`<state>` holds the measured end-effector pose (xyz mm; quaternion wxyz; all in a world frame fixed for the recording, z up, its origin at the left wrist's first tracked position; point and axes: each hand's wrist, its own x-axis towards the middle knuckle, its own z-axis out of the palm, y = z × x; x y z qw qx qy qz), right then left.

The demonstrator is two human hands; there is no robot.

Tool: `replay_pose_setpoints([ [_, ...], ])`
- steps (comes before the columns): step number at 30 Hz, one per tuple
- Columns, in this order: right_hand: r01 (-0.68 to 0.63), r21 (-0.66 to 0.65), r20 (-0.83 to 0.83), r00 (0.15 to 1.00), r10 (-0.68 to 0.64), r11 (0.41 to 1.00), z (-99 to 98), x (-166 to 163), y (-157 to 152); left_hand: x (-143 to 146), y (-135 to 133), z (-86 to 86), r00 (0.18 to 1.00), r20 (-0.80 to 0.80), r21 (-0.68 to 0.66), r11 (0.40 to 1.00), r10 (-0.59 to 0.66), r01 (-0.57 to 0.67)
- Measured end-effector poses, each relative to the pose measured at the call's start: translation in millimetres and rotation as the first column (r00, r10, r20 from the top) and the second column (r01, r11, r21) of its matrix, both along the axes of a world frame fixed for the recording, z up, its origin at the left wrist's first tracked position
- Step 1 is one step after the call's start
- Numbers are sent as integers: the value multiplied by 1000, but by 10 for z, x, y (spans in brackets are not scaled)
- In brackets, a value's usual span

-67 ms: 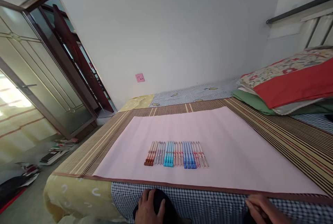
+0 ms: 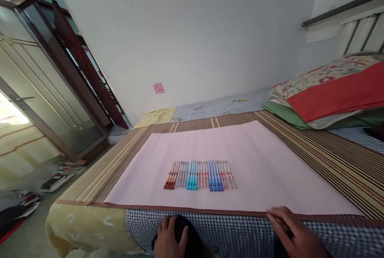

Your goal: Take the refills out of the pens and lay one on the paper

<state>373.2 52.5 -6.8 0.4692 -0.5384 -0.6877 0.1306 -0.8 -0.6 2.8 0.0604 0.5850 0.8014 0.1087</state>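
Observation:
A row of pens [image 2: 199,176] lies side by side on a pink sheet [image 2: 255,170]. They are grouped by colour: brown, grey-clear, turquoise, pale pink, blue and clear with red-pink marks. Their coloured ends point towards me. My left hand [image 2: 170,239] lies over my dark-clothed knee with its fingers spread, holding nothing. At the near right edge of the sheet is my right hand [image 2: 292,230], slightly blurred. Its fingers are bent and the tips come close to the thumb; no object shows in them. Both hands are apart from the pens.
The sheet lies on a striped mat [image 2: 120,158] over a bed with a checked cover [image 2: 234,226]. Folded bedding [image 2: 333,90] is stacked at the right. A pink note [image 2: 159,88] sticks to the wall. An open door [image 2: 45,90] and floor items [image 2: 61,176] are at the left.
My right hand has risen and moved left and forward to the sheet's near edge. My left hand stays on the knee. The view has shifted slightly.

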Motion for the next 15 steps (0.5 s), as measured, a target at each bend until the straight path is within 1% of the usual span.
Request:
replay_pose_setpoints([
  [2,-35,-39,1,999,35,999,226,-186,177,-5,-7,27,1000,9,11,1000,-7,7],
  [4,-58,-108,22,998,61,992,344,-348,394,-9,-12,44,1000,19,21,1000,-16,16],
  [6,-49,-155,48,997,57,987,357,-474,610,-13,-15,47,999,29,26,999,-25,24],
  [9,-12,-265,116,992,44,964,284,-610,853,-21,-12,33,999,30,31,999,-21,21],
  [12,13,-304,200,978,51,953,240,-699,958,-28,-4,18,999,31,35,999,-22,21],
  [15,99,-351,313,950,17,931,277,-752,974,-29,0,22,999,32,34,999,-33,32],
])
